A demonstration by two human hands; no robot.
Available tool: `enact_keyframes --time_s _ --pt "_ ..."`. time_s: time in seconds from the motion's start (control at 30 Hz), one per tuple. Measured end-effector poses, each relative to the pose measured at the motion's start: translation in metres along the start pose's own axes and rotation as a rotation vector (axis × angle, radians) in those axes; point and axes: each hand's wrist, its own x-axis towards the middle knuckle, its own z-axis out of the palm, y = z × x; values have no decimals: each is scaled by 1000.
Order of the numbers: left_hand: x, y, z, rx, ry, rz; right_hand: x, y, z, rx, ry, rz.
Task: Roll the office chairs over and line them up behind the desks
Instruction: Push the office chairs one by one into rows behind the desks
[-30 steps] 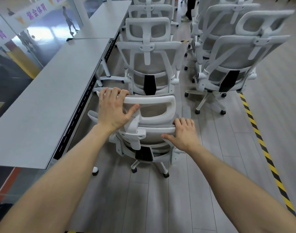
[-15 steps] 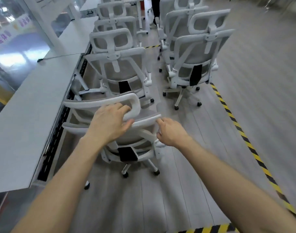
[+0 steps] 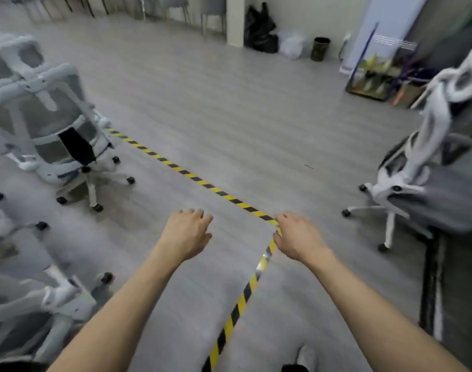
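My left hand [image 3: 187,233] and my right hand [image 3: 296,237] hover over bare floor in front of me, fingers loosely bent, holding nothing. A white mesh office chair [image 3: 45,122] stands at the left with its back toward me. Parts of other white chairs [image 3: 49,299] crowd the lower left corner, blurred. Another white and grey office chair [image 3: 428,167] stands alone at the right, well beyond my right hand. No desk is in sight.
Yellow-black hazard tape [image 3: 192,178] runs diagonally across the grey plank floor and turns a corner near my right hand. Black bags [image 3: 260,28], a white bag and a dark bin [image 3: 320,48] sit by the far wall. A standing banner [image 3: 377,63] is at the far right.
Both hands have let go of the chair's headrest and backrest. The view has swung right, away from the desks and chair row, toward open floor and a lone chair.
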Motion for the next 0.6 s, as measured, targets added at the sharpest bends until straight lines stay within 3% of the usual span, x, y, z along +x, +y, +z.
enact_keyframes --time_s 0.17,0.3,0.6 --pt "114 157 -42 57 29 193 -42 184 -10 23 29 220" --pt "189 252 -73 87 62 315 -67 294 -21 19 36 352" --pt "350 358 -129 139 119 412 -29 455 -33 56 83 505"
